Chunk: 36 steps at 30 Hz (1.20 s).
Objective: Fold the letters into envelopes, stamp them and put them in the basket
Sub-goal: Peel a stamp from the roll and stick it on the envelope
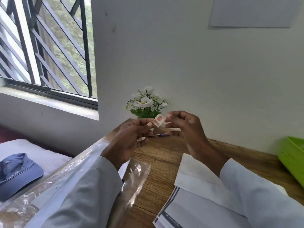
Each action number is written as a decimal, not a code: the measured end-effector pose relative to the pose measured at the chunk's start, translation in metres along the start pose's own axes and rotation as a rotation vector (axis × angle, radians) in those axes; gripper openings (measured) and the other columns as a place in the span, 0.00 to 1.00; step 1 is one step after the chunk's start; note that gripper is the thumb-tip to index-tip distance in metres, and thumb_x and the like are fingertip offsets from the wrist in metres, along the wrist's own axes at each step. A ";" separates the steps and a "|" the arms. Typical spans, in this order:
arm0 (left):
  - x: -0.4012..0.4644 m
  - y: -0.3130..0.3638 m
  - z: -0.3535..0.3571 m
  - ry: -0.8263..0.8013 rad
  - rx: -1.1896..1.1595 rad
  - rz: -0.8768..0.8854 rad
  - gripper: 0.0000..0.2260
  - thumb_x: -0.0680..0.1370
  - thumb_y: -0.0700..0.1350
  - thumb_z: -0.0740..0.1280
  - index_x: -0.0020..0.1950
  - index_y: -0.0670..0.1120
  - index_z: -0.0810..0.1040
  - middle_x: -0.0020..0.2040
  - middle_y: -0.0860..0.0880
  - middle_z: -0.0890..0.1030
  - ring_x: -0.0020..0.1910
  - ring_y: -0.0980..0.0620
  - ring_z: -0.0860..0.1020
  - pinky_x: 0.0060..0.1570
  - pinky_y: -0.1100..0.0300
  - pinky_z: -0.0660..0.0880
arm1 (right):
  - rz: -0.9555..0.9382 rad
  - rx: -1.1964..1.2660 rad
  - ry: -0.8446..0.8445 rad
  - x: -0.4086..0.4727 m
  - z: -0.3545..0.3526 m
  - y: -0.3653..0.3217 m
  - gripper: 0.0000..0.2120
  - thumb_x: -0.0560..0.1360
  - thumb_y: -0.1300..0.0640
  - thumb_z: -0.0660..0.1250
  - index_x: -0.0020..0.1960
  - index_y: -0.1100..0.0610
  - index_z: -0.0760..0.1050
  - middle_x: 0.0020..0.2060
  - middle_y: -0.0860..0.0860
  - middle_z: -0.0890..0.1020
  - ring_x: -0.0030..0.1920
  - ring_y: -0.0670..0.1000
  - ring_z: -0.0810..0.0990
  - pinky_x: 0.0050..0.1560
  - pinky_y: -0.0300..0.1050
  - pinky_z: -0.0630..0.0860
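Stamp (159,120): pinched between both hands above the desk (164,162).
Left hand (131,137) grip: closed on stamp.
Right hand (184,124) grip: closed on stamp.

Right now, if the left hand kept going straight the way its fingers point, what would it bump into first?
The left hand points across at the right hand, with the stamp pinched between them. So it would probably meet the right hand's fingertips first. The white flowers sit behind, though depth is hard to judge.

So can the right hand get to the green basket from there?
Probably yes. The right hand is up in the air pinching the stamp with the left hand, and only bare table shows between it and the green basket. It would need to let go first.
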State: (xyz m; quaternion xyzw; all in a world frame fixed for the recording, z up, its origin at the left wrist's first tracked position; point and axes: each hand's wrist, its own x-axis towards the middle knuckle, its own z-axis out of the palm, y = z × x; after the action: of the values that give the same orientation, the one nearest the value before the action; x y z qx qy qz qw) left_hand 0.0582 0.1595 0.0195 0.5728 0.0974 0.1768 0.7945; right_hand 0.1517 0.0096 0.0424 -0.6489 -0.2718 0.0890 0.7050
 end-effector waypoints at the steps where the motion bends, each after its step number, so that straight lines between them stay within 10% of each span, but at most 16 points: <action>1: -0.001 -0.003 0.008 -0.050 -0.033 -0.009 0.08 0.77 0.37 0.67 0.53 0.44 0.83 0.46 0.47 0.82 0.39 0.56 0.79 0.35 0.64 0.74 | 0.015 0.020 0.009 -0.006 -0.010 -0.005 0.08 0.75 0.59 0.71 0.52 0.61 0.82 0.44 0.55 0.85 0.43 0.50 0.83 0.35 0.40 0.79; 15: -0.029 -0.019 0.084 -0.428 0.091 -0.085 0.16 0.75 0.42 0.66 0.62 0.43 0.80 0.58 0.47 0.83 0.49 0.55 0.80 0.41 0.63 0.77 | 0.012 0.145 0.170 -0.076 -0.100 -0.037 0.14 0.67 0.71 0.75 0.45 0.58 0.74 0.40 0.61 0.85 0.36 0.55 0.83 0.45 0.48 0.81; 27: -0.013 -0.039 0.142 -0.591 0.987 0.155 0.05 0.75 0.42 0.72 0.49 0.48 0.85 0.47 0.51 0.86 0.44 0.57 0.82 0.42 0.64 0.78 | 0.141 -0.091 0.234 -0.121 -0.196 -0.033 0.08 0.73 0.68 0.70 0.46 0.57 0.76 0.39 0.54 0.84 0.37 0.52 0.83 0.36 0.46 0.80; 36: -0.009 -0.084 0.229 -0.736 1.488 0.469 0.29 0.72 0.65 0.69 0.70 0.56 0.71 0.69 0.55 0.75 0.66 0.52 0.72 0.63 0.57 0.70 | 0.160 -0.476 0.308 -0.124 -0.227 -0.014 0.13 0.74 0.70 0.60 0.52 0.55 0.75 0.42 0.51 0.79 0.43 0.49 0.79 0.40 0.48 0.79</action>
State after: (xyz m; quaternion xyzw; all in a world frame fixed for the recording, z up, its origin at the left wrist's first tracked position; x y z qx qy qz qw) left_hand 0.1457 -0.0686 0.0142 0.9705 -0.1965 0.0298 0.1365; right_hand 0.1579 -0.2490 0.0207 -0.8213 -0.1228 -0.0218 0.5568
